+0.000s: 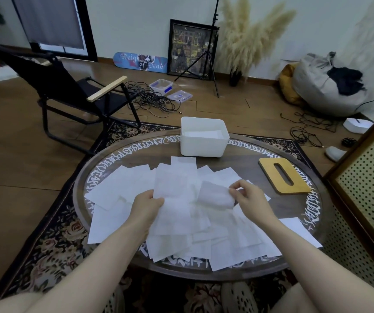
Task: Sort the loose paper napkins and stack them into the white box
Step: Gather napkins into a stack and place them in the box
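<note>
Several loose white paper napkins lie spread and overlapping across the round table. My left hand pinches the edge of a large napkin on top of the pile. To its right, my right hand pinches a smaller folded napkin, lifted slightly above the heap. The white box stands open at the table's far edge, beyond both hands, with some white napkins lying flat inside it.
A wooden lid with an oval slot lies at the table's right, near my right hand. A black folding chair stands at the back left. A perforated cabinet borders the right side. Cables and a tripod sit on the floor behind.
</note>
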